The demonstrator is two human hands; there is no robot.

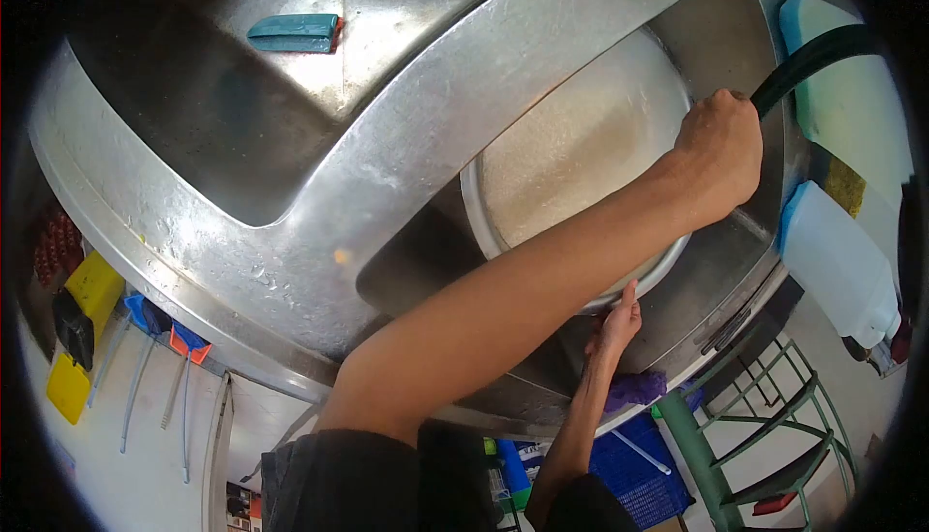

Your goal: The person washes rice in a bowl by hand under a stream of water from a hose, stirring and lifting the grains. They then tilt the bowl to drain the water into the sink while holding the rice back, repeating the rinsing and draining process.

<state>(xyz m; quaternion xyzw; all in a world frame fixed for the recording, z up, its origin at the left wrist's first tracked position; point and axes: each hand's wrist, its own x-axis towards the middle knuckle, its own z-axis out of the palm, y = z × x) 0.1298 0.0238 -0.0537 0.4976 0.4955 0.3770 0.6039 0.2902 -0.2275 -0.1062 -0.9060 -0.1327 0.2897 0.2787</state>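
— Item one: black hose [813,53], over the far bowl of the sink [406,174]. Long axis?
— Upper right down-left into our left hand [718,150], whose fingers are wrapped tight round it. The outlet is hidden and probably points into the basin [581,135].
— Item two: the basin, holding cloudy water. Our right hand [614,327]?
— Thumb up against the rim, fingers together below. We cannot tell if they grip.
— Hazards?
— We judge overflow if water keeps coming, and spray if the hose slips our fist.
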